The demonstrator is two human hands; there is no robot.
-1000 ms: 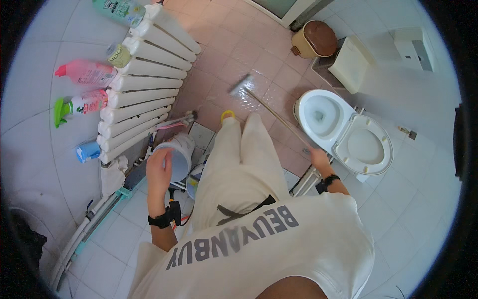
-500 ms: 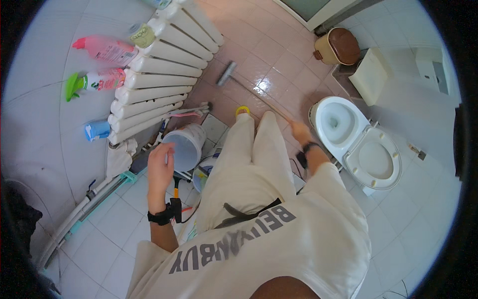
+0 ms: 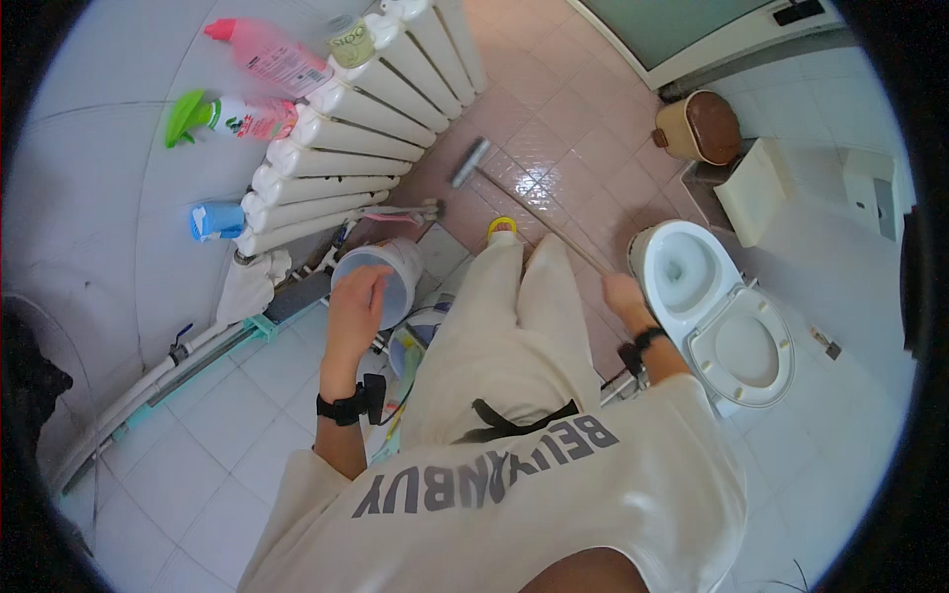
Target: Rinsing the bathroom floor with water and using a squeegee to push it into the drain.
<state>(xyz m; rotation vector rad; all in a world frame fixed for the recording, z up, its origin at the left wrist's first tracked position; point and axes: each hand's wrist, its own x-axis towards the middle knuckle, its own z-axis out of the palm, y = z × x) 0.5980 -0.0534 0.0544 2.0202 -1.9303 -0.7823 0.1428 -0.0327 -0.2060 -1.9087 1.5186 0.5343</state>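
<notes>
My right hand [image 3: 625, 298] is closed round the upper end of a long-handled mop [image 3: 544, 215], close to the toilet [image 3: 672, 269]. The stick runs away to the far left, where its narrow grey head [image 3: 470, 162] rests on the pink tiled floor. My left hand [image 3: 358, 301] appears empty, with its fingers loosely bent and the thumb apart. From above it covers part of a white bucket [image 3: 403, 265] on the floor; I cannot tell whether they touch. One foot in a yellow slipper [image 3: 502, 225] shows beyond my trousers.
A white radiator [image 3: 356, 133] on the left carries a pink bottle [image 3: 267, 59], a spray bottle [image 3: 237, 117] and a blue container [image 3: 216, 221]. Brushes [image 3: 410, 211] lie beside the bucket. At the far right stand a brown-lidded bin [image 3: 698, 128] and a glass-panelled door [image 3: 682, 35].
The whole view has shifted, so most things sit lower and farther right. My left hand has moved a little right, over more of the bucket. My right hand keeps its hold on the mop.
</notes>
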